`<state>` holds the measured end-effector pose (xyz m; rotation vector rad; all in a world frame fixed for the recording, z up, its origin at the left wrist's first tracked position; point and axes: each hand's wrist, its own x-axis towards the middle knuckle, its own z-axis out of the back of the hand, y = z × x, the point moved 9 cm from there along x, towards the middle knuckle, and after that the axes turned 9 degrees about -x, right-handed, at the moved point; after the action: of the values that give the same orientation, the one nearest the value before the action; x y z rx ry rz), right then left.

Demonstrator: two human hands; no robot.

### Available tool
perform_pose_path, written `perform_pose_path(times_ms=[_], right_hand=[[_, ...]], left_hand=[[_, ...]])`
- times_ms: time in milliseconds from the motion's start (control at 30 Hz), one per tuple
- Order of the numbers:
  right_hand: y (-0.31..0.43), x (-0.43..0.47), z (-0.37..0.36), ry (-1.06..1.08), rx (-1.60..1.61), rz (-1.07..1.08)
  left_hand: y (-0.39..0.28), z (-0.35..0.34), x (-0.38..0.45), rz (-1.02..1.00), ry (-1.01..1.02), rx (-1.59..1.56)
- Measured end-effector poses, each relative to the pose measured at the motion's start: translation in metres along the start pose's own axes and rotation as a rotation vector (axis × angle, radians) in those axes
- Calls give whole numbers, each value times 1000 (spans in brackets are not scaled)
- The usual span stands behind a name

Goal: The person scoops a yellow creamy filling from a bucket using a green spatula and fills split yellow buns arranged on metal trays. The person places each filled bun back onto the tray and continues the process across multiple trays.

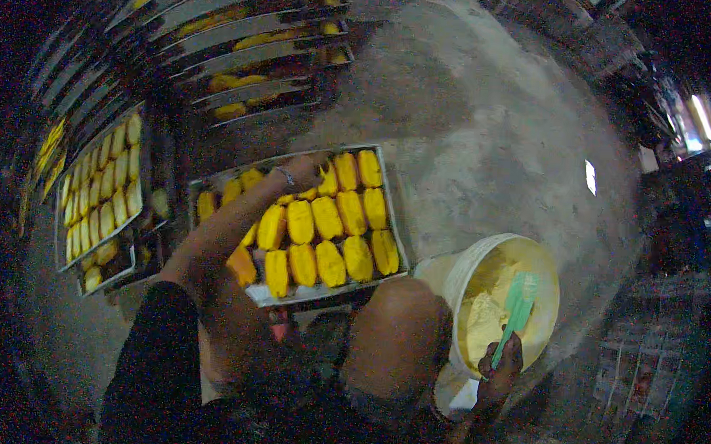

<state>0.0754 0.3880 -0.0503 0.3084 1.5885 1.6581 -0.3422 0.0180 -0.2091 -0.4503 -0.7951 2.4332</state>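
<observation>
Rows of oblong pastries or buns (332,218) with bright yellow tops fill a metal tray (396,224) before me. Over the tray's far side reaches my left hand (310,171), a bracelet at its wrist. Its fingers are at a yellow-topped piece in the far row; whether they grip it cannot be made out. My right hand (503,359) holds a green spatula (520,303) by its handle. The spatula's blade is over the mouth of a white plastic bucket (479,257), which is tilted towards me and holds pale yellow cream (485,323).
Racked trays (242,92) with yellow-topped pieces stand at the upper left. Another tray of paler pieces (104,181) is at the left, with a partly visible tray (112,265) below it. My bare knee (398,337) lies between the near tray and the bucket. Concrete floor (490,138) extends beyond.
</observation>
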Motion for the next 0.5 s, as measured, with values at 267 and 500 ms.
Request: perform_pose_path(times_ms=[267,500], right_hand=[[2,0,79,-216,-428,-99],[56,-18,80,-36,-1102,-118]], left_hand=[[75,-139,139,559,-379,136],[101,-169,124,707,-285,55]])
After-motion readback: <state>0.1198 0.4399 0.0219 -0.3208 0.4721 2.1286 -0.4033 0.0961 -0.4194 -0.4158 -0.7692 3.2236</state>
